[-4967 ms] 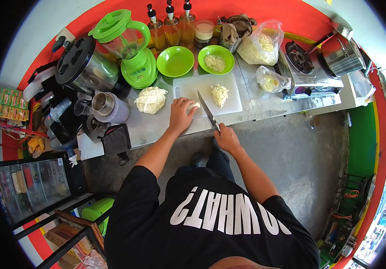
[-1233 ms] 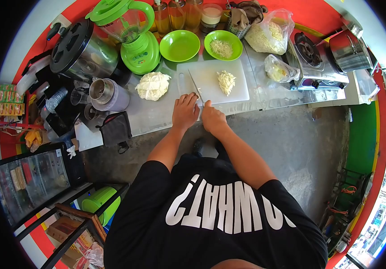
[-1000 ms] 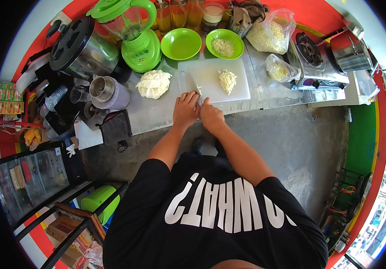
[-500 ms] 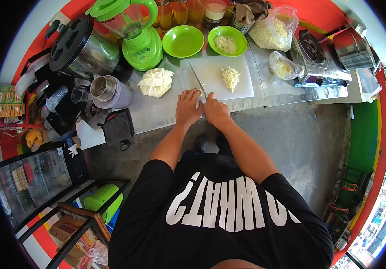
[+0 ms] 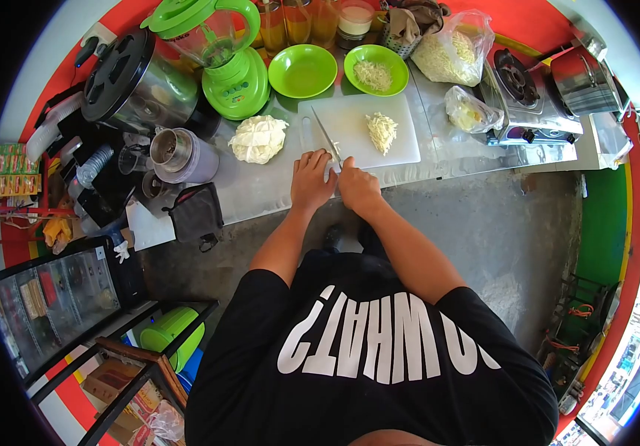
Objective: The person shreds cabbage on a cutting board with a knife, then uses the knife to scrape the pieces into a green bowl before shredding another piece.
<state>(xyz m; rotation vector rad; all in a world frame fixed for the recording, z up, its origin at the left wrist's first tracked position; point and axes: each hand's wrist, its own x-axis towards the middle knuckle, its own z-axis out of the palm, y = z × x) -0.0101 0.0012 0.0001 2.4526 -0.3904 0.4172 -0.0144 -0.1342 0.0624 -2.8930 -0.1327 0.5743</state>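
The knife lies slantwise over the left part of the board, its blade long and narrow, the tip away from the person and off to the left, towards the left bowl. Its long axis runs from that far-left tip down to the near right, where the handle goes into the right hand at the board's near edge; the axis cuts at a steep slant across the board, whose own length runs roughly left to right. The right hand is closed around the handle, most of which it hides. The left hand is just left of the blade at the same near edge, palm down, fingers bent and held close together, the thumb towards the knife; whether it has hold of anything beneath the fingers cannot be told. A few pale bits lie just right of the blade. Farther right on the board is a heap of shreds, longer from far to near than across, apart from the knife. The cabbage sits on the counter, left of the board. Beyond the board, the right bowl holds finer shreds.
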